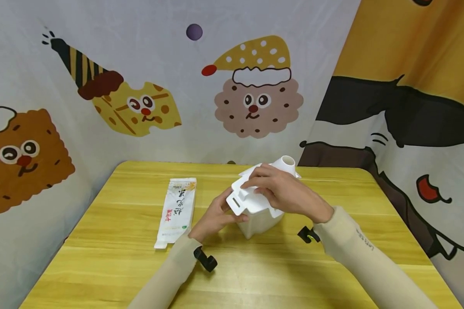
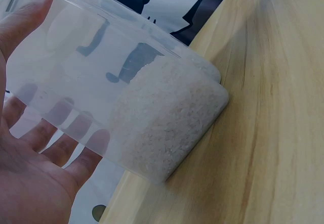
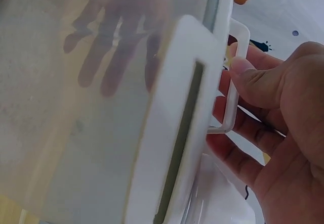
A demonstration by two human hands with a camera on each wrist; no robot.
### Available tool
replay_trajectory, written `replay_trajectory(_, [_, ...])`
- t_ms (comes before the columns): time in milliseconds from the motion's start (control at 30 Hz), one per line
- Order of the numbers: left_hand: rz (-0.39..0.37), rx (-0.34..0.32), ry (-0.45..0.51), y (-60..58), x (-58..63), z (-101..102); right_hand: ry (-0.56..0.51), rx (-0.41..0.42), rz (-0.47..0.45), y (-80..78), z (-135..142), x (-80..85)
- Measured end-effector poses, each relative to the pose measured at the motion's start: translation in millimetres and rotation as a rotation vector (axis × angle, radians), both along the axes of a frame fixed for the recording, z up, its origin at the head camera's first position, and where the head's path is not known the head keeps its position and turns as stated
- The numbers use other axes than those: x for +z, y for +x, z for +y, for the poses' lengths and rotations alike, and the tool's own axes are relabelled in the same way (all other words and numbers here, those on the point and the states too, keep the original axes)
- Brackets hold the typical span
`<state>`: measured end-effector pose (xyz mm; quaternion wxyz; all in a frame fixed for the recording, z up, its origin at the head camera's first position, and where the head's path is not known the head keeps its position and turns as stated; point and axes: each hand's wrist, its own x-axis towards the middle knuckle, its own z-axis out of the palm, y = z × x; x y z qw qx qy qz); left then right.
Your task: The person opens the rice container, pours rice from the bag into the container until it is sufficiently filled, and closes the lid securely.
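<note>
A translucent plastic rice container with a white lid is at the middle of the table, between my hands. Loose rice lies in its bottom part. My left hand holds the container's side, thumb on one face and fingers spread along another. Over the lid, my right hand grips the white handle, with the thumb against the loop and fingers behind it. A slotted white latch hangs down beside the container wall. The round white spout points up past the right hand.
A flat white printed packet lies on the wooden table left of the container. Behind the table hangs a curtain with cartoon prints. A black strap mount sticks out from the left sleeve, and another from the right.
</note>
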<state>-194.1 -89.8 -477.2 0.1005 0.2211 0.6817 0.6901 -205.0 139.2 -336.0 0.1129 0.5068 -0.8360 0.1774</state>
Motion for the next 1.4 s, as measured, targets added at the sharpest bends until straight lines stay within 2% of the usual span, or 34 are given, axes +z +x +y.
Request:
replay_trajectory(467, [-0.010, -0.001, 0.005, 0.8, 1.5, -0.2, -0.027, -0.014, 0.017, 0.5, 0.3, -2.7])
replay_trajectory(900, [-0.013, -0.013, 0.010, 1.2, 2.2, 0.5, -0.111, 0.007, 0.058, -0.8, 2.1, -15.9])
replay_trajectory(1233, [-0.006, -0.009, 0.007, 1.1, 2.9, 0.2, -0.121, -0.023, 0.047, 1.6, 0.2, -13.5])
replay_trajectory(1400, [-0.014, -0.010, 0.010, 1.1, 2.0, 0.5, -0.134, -0.036, 0.070, 2.5, -1.8, -16.4])
